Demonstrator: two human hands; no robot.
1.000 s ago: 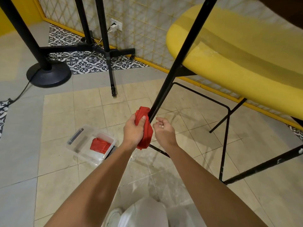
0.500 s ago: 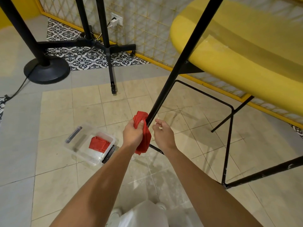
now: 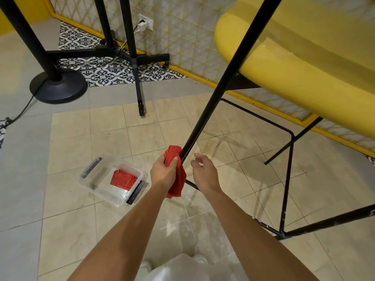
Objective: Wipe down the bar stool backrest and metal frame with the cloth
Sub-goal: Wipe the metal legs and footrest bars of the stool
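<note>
The bar stool's yellow seat fills the upper right, tipped over me. One black metal leg slants down from the top to the middle of the view. My left hand grips a red cloth bunched against the low part of that leg. My right hand hovers just right of the leg, fingers loosely curled and apart, holding nothing. The thin black footrest frame and a lower bar stand to the right.
A clear plastic box with a second red cloth lies on the floor tiles at left. A round black stand base with a cable, and other black legs, stand at the back by the tiled wall.
My left hand and the cloth have slid slightly down the leg. My right hand has opened and drawn a little away from the leg.
</note>
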